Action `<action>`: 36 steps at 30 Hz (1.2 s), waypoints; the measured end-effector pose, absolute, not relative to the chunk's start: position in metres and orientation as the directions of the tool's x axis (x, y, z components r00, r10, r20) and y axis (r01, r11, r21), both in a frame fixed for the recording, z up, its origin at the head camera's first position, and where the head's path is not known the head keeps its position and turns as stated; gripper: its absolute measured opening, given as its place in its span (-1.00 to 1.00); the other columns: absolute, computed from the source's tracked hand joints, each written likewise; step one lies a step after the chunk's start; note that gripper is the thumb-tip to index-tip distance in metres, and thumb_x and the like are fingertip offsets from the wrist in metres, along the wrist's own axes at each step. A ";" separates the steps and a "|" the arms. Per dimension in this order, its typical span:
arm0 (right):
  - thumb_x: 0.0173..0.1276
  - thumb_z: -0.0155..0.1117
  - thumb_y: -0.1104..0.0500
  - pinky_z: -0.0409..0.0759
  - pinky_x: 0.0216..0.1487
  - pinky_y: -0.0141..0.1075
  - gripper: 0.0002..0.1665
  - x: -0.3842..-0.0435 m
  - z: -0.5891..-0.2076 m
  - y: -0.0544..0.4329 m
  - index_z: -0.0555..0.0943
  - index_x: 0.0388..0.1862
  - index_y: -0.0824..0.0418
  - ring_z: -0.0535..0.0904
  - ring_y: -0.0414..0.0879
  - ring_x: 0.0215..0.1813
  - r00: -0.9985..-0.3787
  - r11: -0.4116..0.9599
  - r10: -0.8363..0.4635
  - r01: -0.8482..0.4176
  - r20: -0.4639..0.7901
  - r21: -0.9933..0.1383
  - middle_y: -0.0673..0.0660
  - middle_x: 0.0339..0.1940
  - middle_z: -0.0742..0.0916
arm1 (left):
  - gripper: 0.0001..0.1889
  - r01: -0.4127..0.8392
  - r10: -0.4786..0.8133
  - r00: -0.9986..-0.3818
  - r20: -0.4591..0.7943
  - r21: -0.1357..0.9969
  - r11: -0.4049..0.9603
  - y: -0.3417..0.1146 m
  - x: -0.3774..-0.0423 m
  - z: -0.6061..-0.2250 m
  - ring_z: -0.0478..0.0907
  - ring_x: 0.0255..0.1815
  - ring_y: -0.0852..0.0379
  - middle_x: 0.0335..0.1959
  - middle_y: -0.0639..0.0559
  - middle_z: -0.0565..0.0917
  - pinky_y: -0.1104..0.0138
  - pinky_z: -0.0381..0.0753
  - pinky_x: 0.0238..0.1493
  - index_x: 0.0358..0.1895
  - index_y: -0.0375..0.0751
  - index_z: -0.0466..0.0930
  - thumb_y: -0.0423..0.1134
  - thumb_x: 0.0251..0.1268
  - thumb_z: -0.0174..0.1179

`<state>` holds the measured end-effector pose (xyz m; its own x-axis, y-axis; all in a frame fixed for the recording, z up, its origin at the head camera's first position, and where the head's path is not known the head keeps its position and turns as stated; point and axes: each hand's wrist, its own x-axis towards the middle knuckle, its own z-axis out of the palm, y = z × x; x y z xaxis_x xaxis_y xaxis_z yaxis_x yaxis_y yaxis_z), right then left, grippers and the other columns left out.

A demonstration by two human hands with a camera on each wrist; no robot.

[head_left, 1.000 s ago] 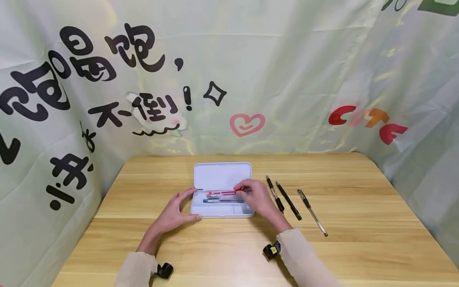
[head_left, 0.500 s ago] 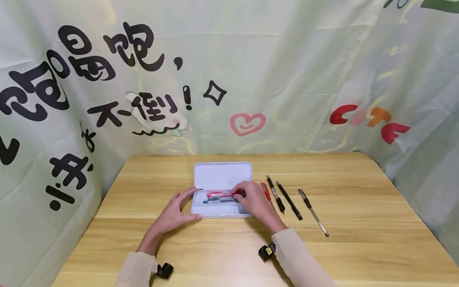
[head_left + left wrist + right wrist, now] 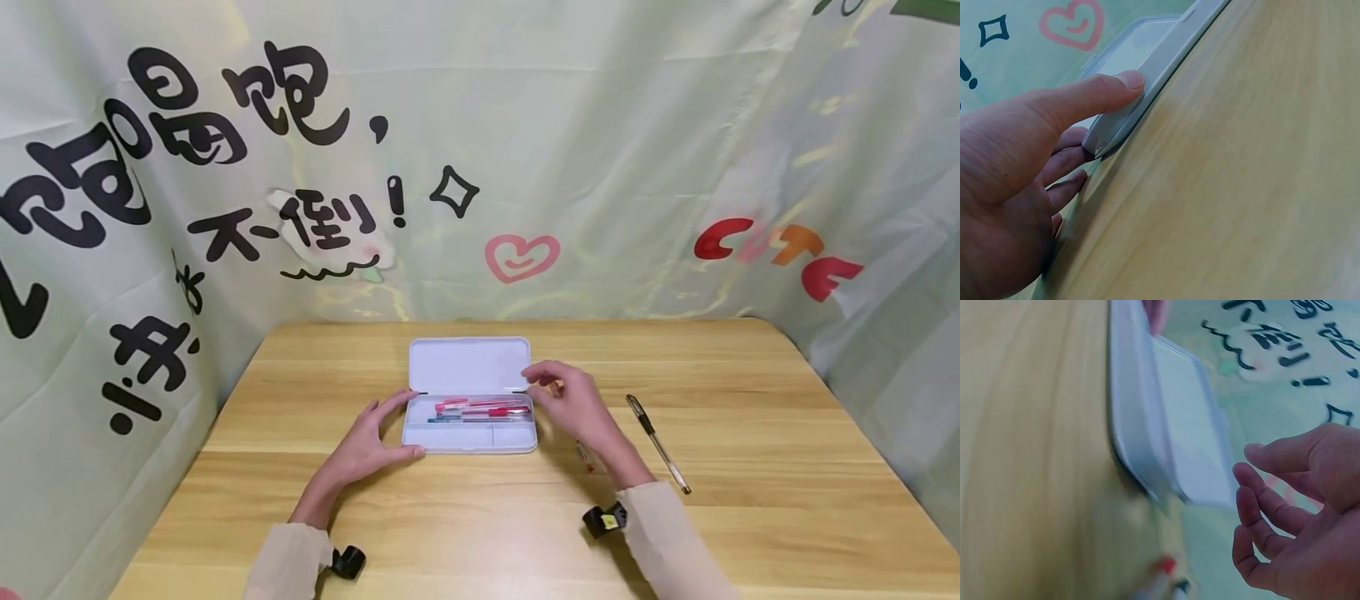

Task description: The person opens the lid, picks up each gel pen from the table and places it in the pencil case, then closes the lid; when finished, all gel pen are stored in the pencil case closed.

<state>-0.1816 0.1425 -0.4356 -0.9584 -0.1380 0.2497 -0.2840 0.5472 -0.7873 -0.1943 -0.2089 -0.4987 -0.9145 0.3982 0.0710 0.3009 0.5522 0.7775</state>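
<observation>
An open white pencil case (image 3: 450, 440) lies on the table, holding several slim pens (image 3: 480, 411) with pink, red and teal parts. My left hand (image 3: 365, 446) grips its left end; in the left wrist view the thumb presses the front wall and the fingers reach behind. Just right of the case, my right hand (image 3: 573, 404) is above the table with loosely curled fingers and nothing between them in the right wrist view. Under it, a red pen (image 3: 585, 457) is mostly hidden; its red end (image 3: 1166, 565) shows blurred in the right wrist view.
Farther right on the wooden table (image 3: 750, 400) lies a clear pen with a black cap (image 3: 658, 444). A dark-tipped pen (image 3: 1181, 587) shows beside the red one in the right wrist view. A printed cloth (image 3: 600, 167) hangs behind the table.
My right hand has let go of a red pen in the case and moved right, over the pens on the table. My left hand has stayed on the case.
</observation>
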 end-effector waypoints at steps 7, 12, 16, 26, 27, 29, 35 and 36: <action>0.46 0.32 0.31 0.63 -0.09 -0.13 -0.66 -0.167 -0.426 0.195 0.64 0.18 0.24 0.65 0.05 -0.01 -0.963 0.615 -0.069 -0.246 0.259 -0.749 0.14 -0.09 0.75 | -0.04 0.283 0.387 -0.921 0.056 0.776 0.563 -0.208 -0.195 -0.498 -0.09 0.57 -0.54 0.59 -0.19 0.26 -0.49 -0.09 0.40 0.55 0.03 0.33 0.05 0.04 0.59; 0.48 0.31 0.29 0.65 -0.13 -0.21 -0.63 -0.156 -0.424 0.225 0.59 0.23 0.23 0.64 0.05 -0.02 -0.973 0.656 -0.024 -0.189 0.230 -0.731 0.15 -0.09 0.71 | -0.06 0.280 0.388 -0.920 0.055 0.785 0.552 -0.209 -0.194 -0.497 -0.09 0.58 -0.54 0.60 -0.22 0.23 -0.48 -0.09 0.42 0.54 0.02 0.34 0.05 0.05 0.58; 0.49 0.31 0.26 0.65 -0.18 -0.18 -0.58 -0.152 -0.427 0.244 0.54 0.27 0.28 0.66 0.11 -0.05 -0.983 0.684 -0.019 -0.148 0.185 -0.715 0.21 -0.08 0.69 | -0.07 0.275 0.383 -0.922 0.053 0.786 0.553 -0.209 -0.193 -0.496 -0.10 0.57 -0.57 0.59 -0.24 0.22 -0.49 -0.07 0.40 0.53 0.02 0.35 0.04 0.06 0.59; 0.44 0.34 0.25 0.61 -0.22 -0.13 -0.45 -0.150 -0.447 0.275 0.41 0.29 0.44 0.62 0.08 -0.17 -0.999 0.738 0.008 -0.018 0.036 -0.675 0.22 -0.20 0.66 | -0.08 0.293 0.399 -0.915 0.063 0.784 0.547 -0.207 -0.194 -0.497 -0.07 0.57 -0.54 0.58 -0.27 0.24 -0.46 -0.10 0.43 0.53 -0.04 0.36 0.02 0.07 0.58; 0.42 0.36 0.26 0.60 -0.23 -0.14 -0.45 -0.150 -0.450 0.276 0.41 0.28 0.46 0.62 0.05 -0.20 -1.000 0.743 0.003 -0.017 0.029 -0.669 0.20 -0.23 0.66 | -0.08 0.292 0.400 -0.915 0.059 0.781 0.553 -0.207 -0.194 -0.497 -0.08 0.57 -0.56 0.58 -0.27 0.23 -0.47 -0.09 0.42 0.53 -0.04 0.35 0.02 0.08 0.58; 0.38 0.40 0.27 0.58 -0.26 -0.15 -0.47 -0.151 -0.453 0.279 0.45 0.22 0.47 0.60 -0.01 -0.26 -1.000 0.759 -0.010 -0.022 0.022 -0.651 0.16 -0.28 0.67 | -0.08 0.284 0.396 -0.917 0.050 0.780 0.558 -0.207 -0.194 -0.498 -0.11 0.56 -0.59 0.59 -0.27 0.22 -0.51 -0.08 0.38 0.53 -0.04 0.34 0.03 0.09 0.57; 0.32 0.44 0.28 0.55 -0.36 -0.19 -0.69 -0.152 -0.456 0.280 0.59 -0.04 0.41 0.59 -0.08 -0.33 -1.000 0.783 -0.008 -0.021 0.023 -0.622 0.10 -0.36 0.69 | -0.07 0.276 0.387 -0.921 0.046 0.778 0.565 -0.207 -0.193 -0.497 -0.12 0.54 -0.64 0.59 -0.29 0.21 -0.55 -0.04 0.33 0.54 -0.04 0.34 0.04 0.09 0.57; 0.32 0.43 0.28 0.54 -0.36 -0.20 -0.72 -0.152 -0.455 0.280 0.61 -0.07 0.40 0.59 -0.08 -0.33 -1.000 0.784 -0.002 -0.013 0.020 -0.621 0.10 -0.36 0.69 | -0.07 0.274 0.386 -0.922 0.044 0.777 0.567 -0.208 -0.193 -0.497 -0.12 0.54 -0.63 0.59 -0.28 0.21 -0.55 -0.04 0.34 0.54 -0.04 0.34 0.04 0.08 0.57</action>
